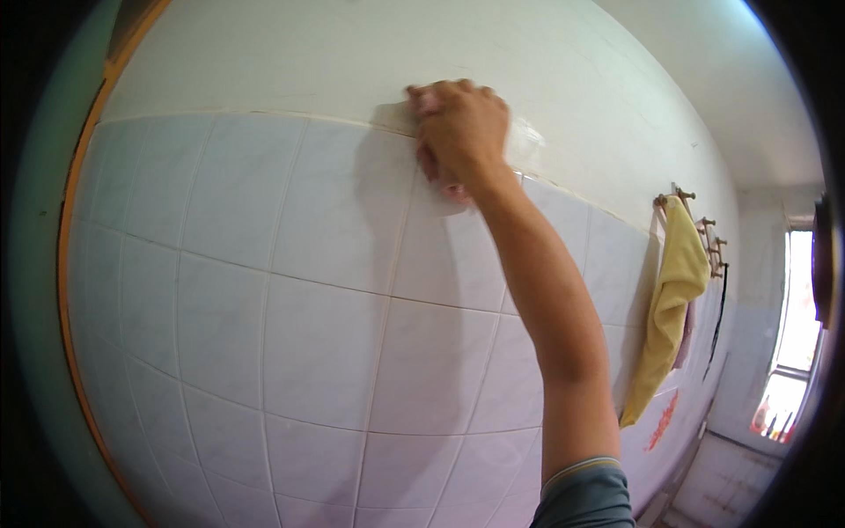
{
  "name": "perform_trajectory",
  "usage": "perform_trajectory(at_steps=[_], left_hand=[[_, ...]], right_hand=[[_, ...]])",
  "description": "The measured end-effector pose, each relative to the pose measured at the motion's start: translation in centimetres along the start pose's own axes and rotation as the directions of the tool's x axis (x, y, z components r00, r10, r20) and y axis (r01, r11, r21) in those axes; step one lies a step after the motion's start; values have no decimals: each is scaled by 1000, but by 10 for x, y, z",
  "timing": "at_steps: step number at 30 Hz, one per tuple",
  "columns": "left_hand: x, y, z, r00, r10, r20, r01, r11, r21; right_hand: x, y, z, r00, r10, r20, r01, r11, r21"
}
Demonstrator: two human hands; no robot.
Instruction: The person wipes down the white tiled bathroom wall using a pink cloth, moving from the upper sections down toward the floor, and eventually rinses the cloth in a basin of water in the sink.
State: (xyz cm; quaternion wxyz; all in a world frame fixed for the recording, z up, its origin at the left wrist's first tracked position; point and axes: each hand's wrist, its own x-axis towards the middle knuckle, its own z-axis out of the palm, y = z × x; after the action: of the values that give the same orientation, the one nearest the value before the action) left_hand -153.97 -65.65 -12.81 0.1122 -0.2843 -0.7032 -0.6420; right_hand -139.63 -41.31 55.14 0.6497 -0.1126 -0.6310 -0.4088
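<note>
My right hand (465, 125) is raised high against the wall, its fingers curled over a crumpled pink cloth (454, 191). It presses the cloth where the white painted wall (297, 63) meets the top row of pale tiles (330, 204). Part of the cloth is hidden under the palm. Beside the hand, a shiny patch (528, 135) shows on the paint. The arm casts a shadow on the tiles. My left hand is out of view.
A yellow towel (673, 290) hangs from a wooden peg rack (711, 244) on the right. Beyond it stand a bright window (795, 303) and a reddish mark (662, 421) on the tiles. An orange-brown frame edge (64, 264) runs down the left.
</note>
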Motion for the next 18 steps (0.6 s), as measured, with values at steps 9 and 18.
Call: perform_trajectory(at_steps=[9,18], left_hand=[[-7,-90,8,979,-177,-97,150,961,-230],[1,-23,-11,998,-26,-51,26,1000,-13]], right_hand=[[23,6,-4,988,80,132,-96,989,117],[10,67,-34,906,416,84,-415,909,-25]])
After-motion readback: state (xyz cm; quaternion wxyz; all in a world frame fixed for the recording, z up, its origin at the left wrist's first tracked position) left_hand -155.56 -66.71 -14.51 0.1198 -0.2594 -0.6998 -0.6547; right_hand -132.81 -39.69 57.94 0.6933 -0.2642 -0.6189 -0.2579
